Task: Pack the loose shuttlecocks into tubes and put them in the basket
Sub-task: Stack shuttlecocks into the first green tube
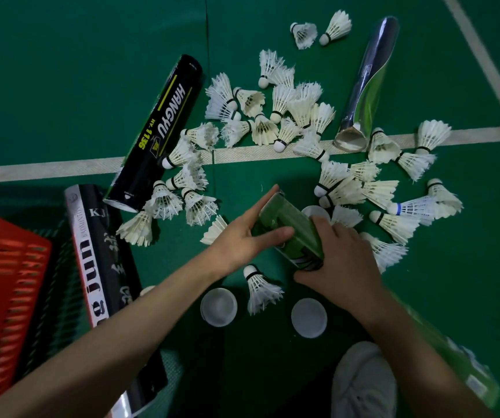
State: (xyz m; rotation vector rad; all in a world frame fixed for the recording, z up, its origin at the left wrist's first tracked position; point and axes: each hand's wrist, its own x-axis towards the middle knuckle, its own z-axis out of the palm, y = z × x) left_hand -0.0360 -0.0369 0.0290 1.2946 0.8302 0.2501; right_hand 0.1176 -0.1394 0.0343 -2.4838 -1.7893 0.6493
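Held mid-floor, near: a green tube [285, 215], pinched at its far end by the left hand [242, 239], thumb against straight fingers, and wrapped by the right hand [342, 260]. Beyond and right, loose shuttlecocks [300, 110]: light, brittle-feathered, probably best lifted by the cork. Red basket [7, 267] near left.

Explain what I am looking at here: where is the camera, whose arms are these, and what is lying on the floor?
There is no machine here. A person wears one camera on the head, and it looks down at their own arms. The left hand and the right hand both hold a green tube. On the green court floor lie many loose shuttlecocks, a black HANGYU tube, a silver-green tube and white caps. A red basket sits at the left, with another black tube next to it. A white shoe shows at the bottom.
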